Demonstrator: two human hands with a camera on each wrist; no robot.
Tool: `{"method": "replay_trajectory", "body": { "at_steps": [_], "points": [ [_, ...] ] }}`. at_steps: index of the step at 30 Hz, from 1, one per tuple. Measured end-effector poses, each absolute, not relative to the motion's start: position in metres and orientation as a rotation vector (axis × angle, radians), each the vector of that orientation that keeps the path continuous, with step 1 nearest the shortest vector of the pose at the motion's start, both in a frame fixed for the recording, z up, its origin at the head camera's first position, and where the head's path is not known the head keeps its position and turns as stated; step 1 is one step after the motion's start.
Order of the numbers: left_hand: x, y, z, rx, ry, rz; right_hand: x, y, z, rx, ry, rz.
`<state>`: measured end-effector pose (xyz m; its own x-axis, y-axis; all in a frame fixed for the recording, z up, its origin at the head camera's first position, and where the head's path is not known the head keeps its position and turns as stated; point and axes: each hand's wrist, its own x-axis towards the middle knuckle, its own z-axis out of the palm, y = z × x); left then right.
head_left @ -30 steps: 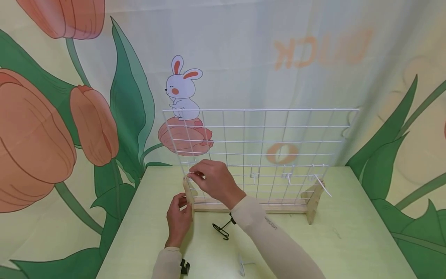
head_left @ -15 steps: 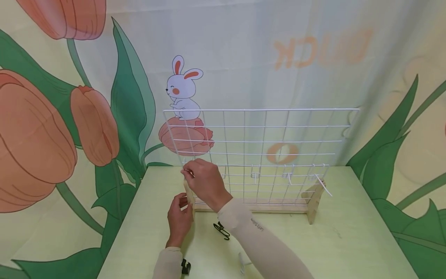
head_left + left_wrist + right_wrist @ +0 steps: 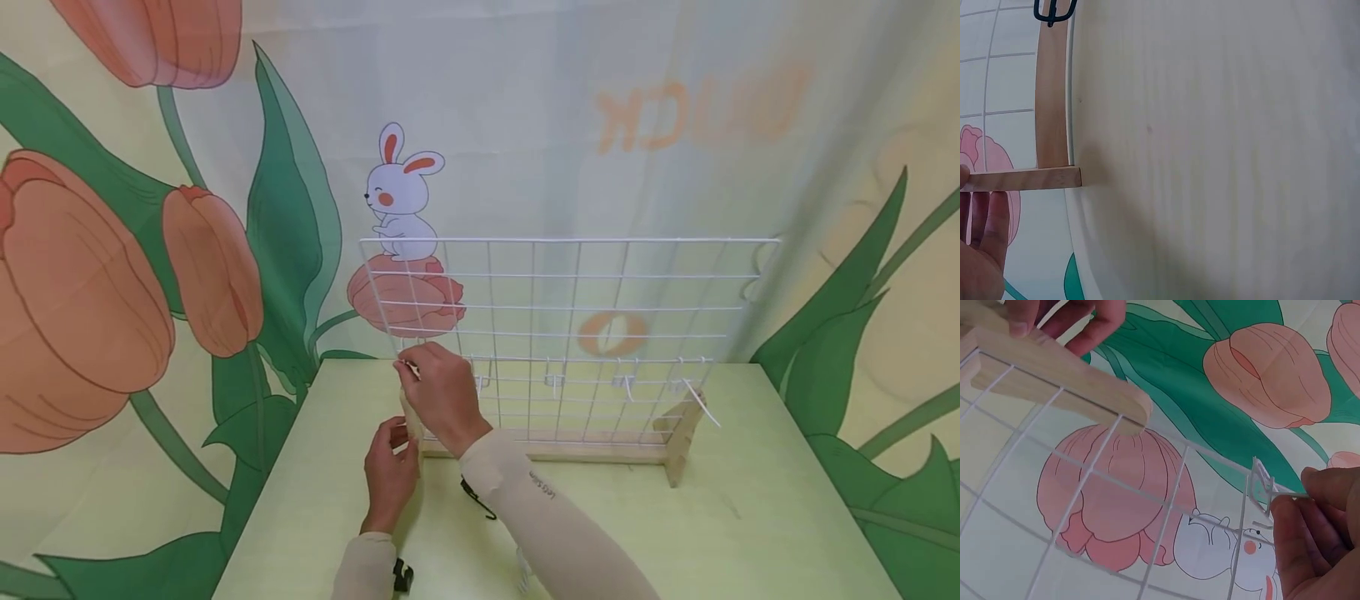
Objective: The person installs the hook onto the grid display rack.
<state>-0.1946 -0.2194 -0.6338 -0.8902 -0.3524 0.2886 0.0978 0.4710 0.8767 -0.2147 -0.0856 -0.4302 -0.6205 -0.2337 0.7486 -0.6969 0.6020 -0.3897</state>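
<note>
A white wire grid panel (image 3: 570, 241) stands upright in a wooden stand (image 3: 543, 453). My right hand (image 3: 446, 396) pinches the stem of a white wire hook (image 3: 1262, 484) between thumb and fingers. This hook sits at the grid's left edge wire; whether it is fully hooked on cannot be told. My left hand (image 3: 393, 475) grips the stand's left wooden side piece (image 3: 1097, 390), thumb on one face and fingers on the other. Several white hooks hang along one grid wire, among them a long-armed hook (image 3: 701, 403) at the right.
On the table (image 3: 300, 500) in front of the stand lie a black wire hook (image 3: 477, 498), partly behind the right sleeve, and a white hook (image 3: 523, 570). The stand's right side piece (image 3: 684, 437) reaches forward. A printed curtain (image 3: 517, 125) hangs behind.
My right hand has moved left with the hook, to the grid's left edge, and its sleeve now covers more of the black hook. The left hand keeps its grip on the wood.
</note>
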Motion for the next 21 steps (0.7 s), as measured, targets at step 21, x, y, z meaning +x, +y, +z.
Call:
{"method": "replay_trajectory", "body": {
  "at_steps": [21],
  "points": [
    [-0.195,-0.220,-0.635,0.218,-2.314,-1.372,-0.219,-0.099,-0.457,0.544,-2.071,1.238]
  ]
}}
